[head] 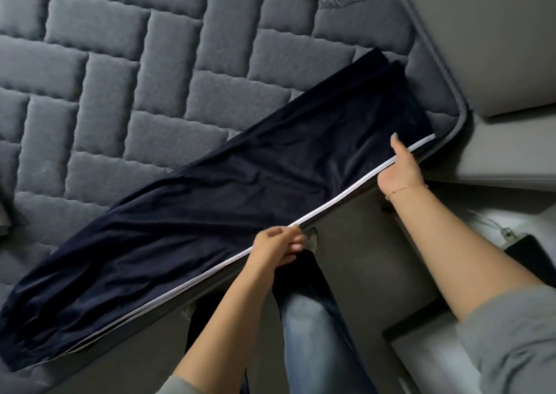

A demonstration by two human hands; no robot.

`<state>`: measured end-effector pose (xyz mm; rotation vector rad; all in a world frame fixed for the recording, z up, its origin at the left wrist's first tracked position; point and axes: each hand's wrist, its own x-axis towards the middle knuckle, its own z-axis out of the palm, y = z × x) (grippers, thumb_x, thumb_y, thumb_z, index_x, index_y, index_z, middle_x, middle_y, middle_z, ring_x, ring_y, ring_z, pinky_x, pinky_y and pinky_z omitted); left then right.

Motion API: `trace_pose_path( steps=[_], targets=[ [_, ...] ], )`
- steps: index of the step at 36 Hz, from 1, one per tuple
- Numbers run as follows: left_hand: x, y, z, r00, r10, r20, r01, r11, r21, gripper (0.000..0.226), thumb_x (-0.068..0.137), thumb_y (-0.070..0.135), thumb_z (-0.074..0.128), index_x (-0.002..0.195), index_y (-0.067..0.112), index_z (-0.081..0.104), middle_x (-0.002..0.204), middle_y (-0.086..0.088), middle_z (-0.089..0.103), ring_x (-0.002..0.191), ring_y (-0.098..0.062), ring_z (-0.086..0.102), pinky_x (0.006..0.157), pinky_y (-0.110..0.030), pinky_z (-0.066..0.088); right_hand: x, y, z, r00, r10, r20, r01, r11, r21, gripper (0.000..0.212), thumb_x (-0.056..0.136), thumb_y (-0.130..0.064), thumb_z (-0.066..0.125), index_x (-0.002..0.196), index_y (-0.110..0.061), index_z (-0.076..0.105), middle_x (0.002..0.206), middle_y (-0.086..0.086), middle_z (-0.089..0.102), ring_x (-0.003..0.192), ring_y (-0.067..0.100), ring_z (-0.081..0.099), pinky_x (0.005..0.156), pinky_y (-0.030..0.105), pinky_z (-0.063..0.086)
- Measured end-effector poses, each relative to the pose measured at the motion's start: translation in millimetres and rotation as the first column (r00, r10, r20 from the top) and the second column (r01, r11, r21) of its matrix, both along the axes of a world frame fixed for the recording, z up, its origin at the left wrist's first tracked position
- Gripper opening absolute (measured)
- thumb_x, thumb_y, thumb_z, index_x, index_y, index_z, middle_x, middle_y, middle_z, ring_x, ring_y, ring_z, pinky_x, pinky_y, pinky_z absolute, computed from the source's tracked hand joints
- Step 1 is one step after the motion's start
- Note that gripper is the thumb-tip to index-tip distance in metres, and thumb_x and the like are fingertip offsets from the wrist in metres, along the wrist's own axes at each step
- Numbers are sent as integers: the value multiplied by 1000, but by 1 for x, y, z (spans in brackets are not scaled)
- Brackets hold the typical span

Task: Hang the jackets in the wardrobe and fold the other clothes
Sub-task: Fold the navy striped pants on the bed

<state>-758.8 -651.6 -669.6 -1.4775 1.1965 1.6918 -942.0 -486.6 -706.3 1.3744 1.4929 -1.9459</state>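
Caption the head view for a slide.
Both hands hold the white-striped edge of dark trousers laid on a quilted mattress.

The scene is being viewed steeply downward from a single head-worn camera, close above the grey quilted mattress point(126, 71), whose near edge is being framed.

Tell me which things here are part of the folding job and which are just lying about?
In use: navy trousers with white side stripe; left hand and right hand, both pinching the striped edge.
Lying about: quilted grey mattress; grey bed frame.
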Motion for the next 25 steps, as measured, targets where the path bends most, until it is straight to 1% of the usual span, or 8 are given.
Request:
trace_pose_path(
  steps=[2, 5, 9, 11, 14, 17, 21, 25],
  targets=[
    [-30, -2, 0, 970, -165, -176, 105, 945, -309, 5, 89, 16, 66, 84, 15, 64, 76, 1, 68, 61, -4, 60, 63, -23, 49, -9, 3, -1, 1000, -13, -2, 13, 997, 70, 50, 98, -30, 53, 141, -7, 41, 136, 2, 50, 103, 4, 53, 74, 4, 46],
    [-80, -22, -3, 817, -521, -246, 212, 668, -713, 13, 87, 15, 66, 100, 12, 64, 96, -1, 66, 89, -15, 62, 83, -30, 49, -20, 5, 9, 1000, -11, -23, 15, 978, 208, 57, 88, -21, 68, 138, -9, 43, 131, 2, 53, 114, 14, 54, 96, 21, 44],
    [-132, -46, -25, 584, -808, 75, 394, 202, -897, 39, 90, 29, 62, 125, 14, 53, 125, -8, 53, 116, -28, 47, 93, -39, 39, -38, 15, 5, 996, -60, -61, 73, 969, 238, 54, 86, -16, 69, 135, -8, 46, 122, 1, 56, 102, 13, 54, 75, 15, 47],
    [-149, -54, -34, 519, -837, 176, 463, 102, -880, 45, 90, 36, 62, 128, 15, 50, 128, -10, 48, 119, -30, 43, 94, -41, 37, -46, 21, 1, 995, -64, -79, 76, 984, 159, 46, 91, -23, 65, 132, -8, 52, 116, -3, 59, 102, 12, 56, 66, 13, 48],
    [-165, -64, -44, 441, -869, 225, 506, 34, -862, 38, 91, 37, 62, 119, 13, 55, 124, -12, 49, 116, -32, 41, 91, -40, 36, -55, 22, -5, 997, 38, -64, -40, 999, -32, 48, 101, -34, 45, 139, -4, 43, 124, -5, 51, 105, 7, 55, 67, 5, 47],
    [-174, -74, -46, 409, -891, 195, 509, 46, -860, 24, 92, 33, 60, 103, 12, 61, 113, -10, 56, 111, -32, 45, 85, -39, 32, -66, 27, -7, 978, 197, -72, -201, 978, -57, 51, 98, -37, 51, 138, -5, 46, 135, 7, 55, 122, 20, 56, 98, 30, 50],
    [-179, -88, -42, 498, -862, 91, 454, 171, -874, 14, 92, 28, 61, 90, 15, 56, 90, 1, 56, 90, -25, 52, 71, -32, 31, -77, 33, -12, 989, 115, -96, -134, 968, -211, 49, 95, -37, 57, 134, -7, 52, 131, 9, 59, 120, 21, 58, 102, 38, 47],
    [-175, -93, -40, 592, -804, 54, 390, 228, -892, 14, 92, 28, 60, 86, 18, 53, 85, 6, 54, 78, -17, 50, 68, -31, 35, -76, 37, -16, 986, 156, -63, -158, 987, -32, 47, 97, -29, 56, 135, -3, 47, 135, 11, 55, 125, 23, 54, 103, 35, 47]
  ],
)
